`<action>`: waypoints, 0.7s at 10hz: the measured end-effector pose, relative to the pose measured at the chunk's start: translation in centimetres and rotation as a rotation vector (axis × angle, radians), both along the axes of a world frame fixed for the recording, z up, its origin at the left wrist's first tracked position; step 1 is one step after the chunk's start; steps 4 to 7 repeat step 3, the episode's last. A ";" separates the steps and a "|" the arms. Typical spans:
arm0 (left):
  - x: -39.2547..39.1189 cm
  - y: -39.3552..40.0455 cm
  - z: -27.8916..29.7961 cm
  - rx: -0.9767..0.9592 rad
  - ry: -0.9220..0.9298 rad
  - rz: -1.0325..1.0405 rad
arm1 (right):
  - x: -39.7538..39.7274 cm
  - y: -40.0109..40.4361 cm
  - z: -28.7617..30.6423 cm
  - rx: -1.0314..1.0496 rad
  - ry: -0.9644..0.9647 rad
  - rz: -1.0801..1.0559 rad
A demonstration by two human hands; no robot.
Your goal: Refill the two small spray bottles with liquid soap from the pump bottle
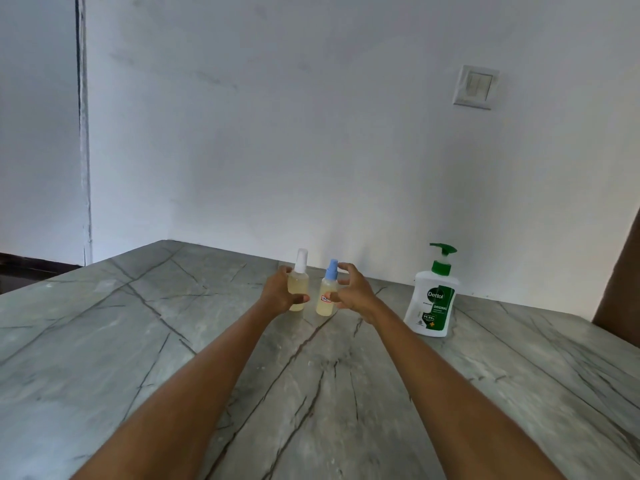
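left hand (281, 292): grips white-cap bottle (298, 284)
right hand (354, 288): spread loose beside blue-cap bottle (327, 295), grasping nothing
pump bottle (432, 299): right of blue-cap bottle, apart

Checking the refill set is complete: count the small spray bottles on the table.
2. The small clear spray bottle with the white cap stands in the left hand's grip; the small blue-capped spray bottle stands just right of it, by the right hand. None seems hidden.
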State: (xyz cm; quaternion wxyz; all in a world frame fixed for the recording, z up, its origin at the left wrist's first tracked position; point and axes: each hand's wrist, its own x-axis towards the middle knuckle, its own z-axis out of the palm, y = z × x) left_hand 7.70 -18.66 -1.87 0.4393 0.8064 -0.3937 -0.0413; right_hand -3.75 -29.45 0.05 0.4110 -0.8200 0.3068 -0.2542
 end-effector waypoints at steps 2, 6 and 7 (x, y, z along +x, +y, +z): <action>-1.4 2.7 0.9 0.060 -0.114 0.044 | -3.0 1.9 0.7 -0.028 -0.022 -0.039; -2.5 4.6 1.4 0.073 -0.212 0.048 | -4.9 3.3 0.9 -0.084 -0.038 -0.057; -2.5 4.6 1.4 0.073 -0.212 0.048 | -4.9 3.3 0.9 -0.084 -0.038 -0.057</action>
